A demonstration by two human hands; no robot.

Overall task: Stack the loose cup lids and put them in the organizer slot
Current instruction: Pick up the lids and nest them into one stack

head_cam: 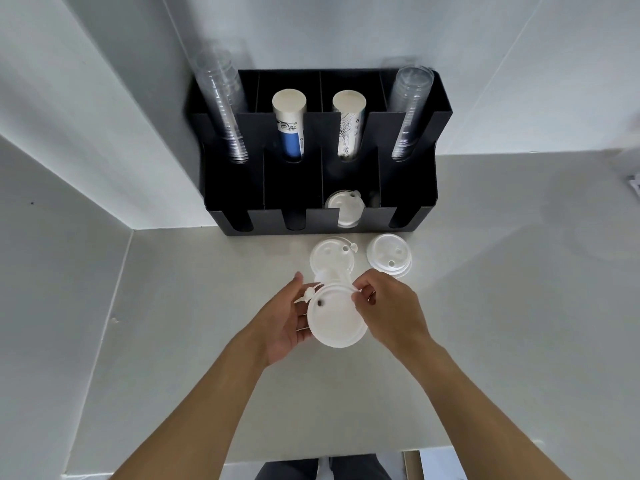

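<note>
I hold a white cup lid (337,318) above the counter with both hands. My left hand (287,320) cups its left and lower edge, and my right hand (388,306) pinches its upper right rim. A loose white lid (330,256) lies just beyond on the counter, partly hidden by the held one. A small stack of white lids (389,256) rests to its right. The black organizer (239,174) stands against the wall, and a front slot holds a few white lids (344,207).
The organizer's back slots hold clear plastic cups (223,109) at left, two paper cup stacks (291,123) in the middle and more clear cups (410,112) at right. Walls close in on the left. The counter's front edge (311,455) is near my body.
</note>
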